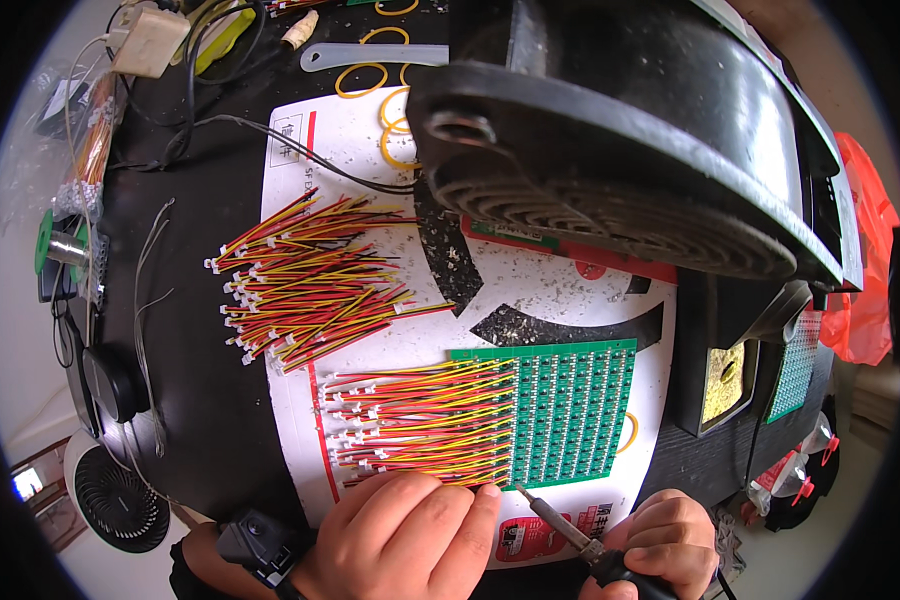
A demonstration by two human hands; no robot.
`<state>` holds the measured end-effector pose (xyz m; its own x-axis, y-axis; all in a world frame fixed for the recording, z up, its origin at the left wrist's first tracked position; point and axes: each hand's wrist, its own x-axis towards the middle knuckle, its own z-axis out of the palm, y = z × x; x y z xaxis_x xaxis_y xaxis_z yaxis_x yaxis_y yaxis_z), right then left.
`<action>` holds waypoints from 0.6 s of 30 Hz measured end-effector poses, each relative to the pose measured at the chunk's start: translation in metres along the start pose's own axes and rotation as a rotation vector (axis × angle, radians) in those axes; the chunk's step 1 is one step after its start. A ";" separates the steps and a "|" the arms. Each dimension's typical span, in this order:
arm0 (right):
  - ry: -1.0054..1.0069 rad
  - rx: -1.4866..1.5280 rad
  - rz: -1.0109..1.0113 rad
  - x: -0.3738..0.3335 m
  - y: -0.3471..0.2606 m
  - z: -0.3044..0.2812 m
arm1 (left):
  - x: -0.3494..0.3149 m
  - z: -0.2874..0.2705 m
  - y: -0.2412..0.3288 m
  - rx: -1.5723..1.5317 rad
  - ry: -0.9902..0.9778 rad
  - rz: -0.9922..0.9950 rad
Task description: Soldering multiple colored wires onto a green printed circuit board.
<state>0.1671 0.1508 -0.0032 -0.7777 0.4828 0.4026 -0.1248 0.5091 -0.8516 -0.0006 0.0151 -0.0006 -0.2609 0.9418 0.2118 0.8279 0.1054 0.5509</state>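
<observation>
A green circuit board panel [570,410] lies on a white printed sheet, with rows of small parts across it. Red, yellow and black connector cables [420,415] run leftward from its left edge, ending in white plugs. My left hand [410,535] is closed, its fingertips pinching at the lowest cable beside the board's lower left corner; the grip itself is partly hidden. In my right hand [665,545] is a soldering iron [565,525], its tip at the board's bottom edge close to my left fingertips. A loose pile of similar cables [310,280] lies farther up the sheet.
A large black fan-like housing [620,150] overhangs the upper right. Beside it are a yellow tip-cleaning sponge [723,383] in a holder and another green board [798,365]. A solder spool [60,245] and a small black fan [120,500] stand left. Rubber bands [360,80] lie at the back.
</observation>
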 end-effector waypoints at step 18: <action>-0.072 -0.028 0.029 0.002 -0.002 -0.003 | -0.001 0.001 -0.001 -0.009 0.002 -0.020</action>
<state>0.1674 0.1534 0.0004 -0.8233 0.4454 0.3518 -0.0852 0.5158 -0.8525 -0.0011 0.0145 -0.0019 -0.2784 0.9389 0.2025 0.8179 0.1212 0.5625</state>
